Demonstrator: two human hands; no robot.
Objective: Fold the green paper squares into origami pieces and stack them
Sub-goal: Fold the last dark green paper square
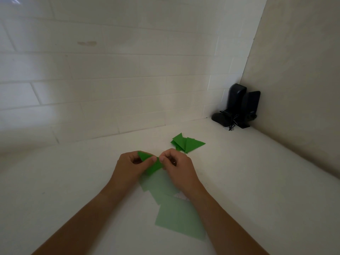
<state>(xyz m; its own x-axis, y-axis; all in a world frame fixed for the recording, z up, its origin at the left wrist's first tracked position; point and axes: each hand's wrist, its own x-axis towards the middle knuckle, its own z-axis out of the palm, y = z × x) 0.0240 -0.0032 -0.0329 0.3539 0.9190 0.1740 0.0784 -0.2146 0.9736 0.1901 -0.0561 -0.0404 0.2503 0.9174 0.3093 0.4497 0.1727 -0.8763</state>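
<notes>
Two hands, one fold.
Left hand (128,163) and right hand (176,162) pinch one piece (151,165); flat squares (176,214) below; pile (185,143) near wall; bench (257,181) open rightward.

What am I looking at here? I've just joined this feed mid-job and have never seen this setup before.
There is no machine: a person works with bare hands, and the single picture comes from a wide-angle camera worn on their head, looking down. The left hand and right hand together pinch a dark green paper piece that is partly folded. Beyond them on the white surface lies a small pile of folded green pieces. Under the wrists lie flat, paler green paper squares, still unfolded. Dark speakers stand in the corner.
</notes>
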